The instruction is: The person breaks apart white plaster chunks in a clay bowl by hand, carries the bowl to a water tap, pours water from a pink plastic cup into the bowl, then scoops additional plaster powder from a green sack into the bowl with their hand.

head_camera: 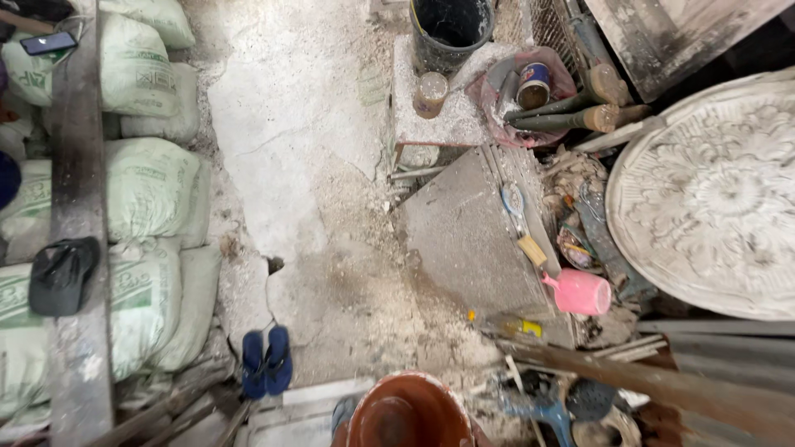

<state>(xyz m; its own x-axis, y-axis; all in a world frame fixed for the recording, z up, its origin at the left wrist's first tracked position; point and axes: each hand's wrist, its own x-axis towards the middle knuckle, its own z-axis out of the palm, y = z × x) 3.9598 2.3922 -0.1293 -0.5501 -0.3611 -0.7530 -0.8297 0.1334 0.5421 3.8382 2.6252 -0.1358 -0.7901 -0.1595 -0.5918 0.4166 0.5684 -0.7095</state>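
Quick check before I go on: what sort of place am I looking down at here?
Most likely a plaster-casting workshop. A large round ornamental plaster medallion leans at the right, stacked pale green sacks line the left wall, and the cracked concrete floor is coated in white dust, with a black bucket nearby.

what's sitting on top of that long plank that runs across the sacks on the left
On the plank lie a black sandal lower down and a dark phone near the top. The plank hides the parts of the pale green sacks beneath it.
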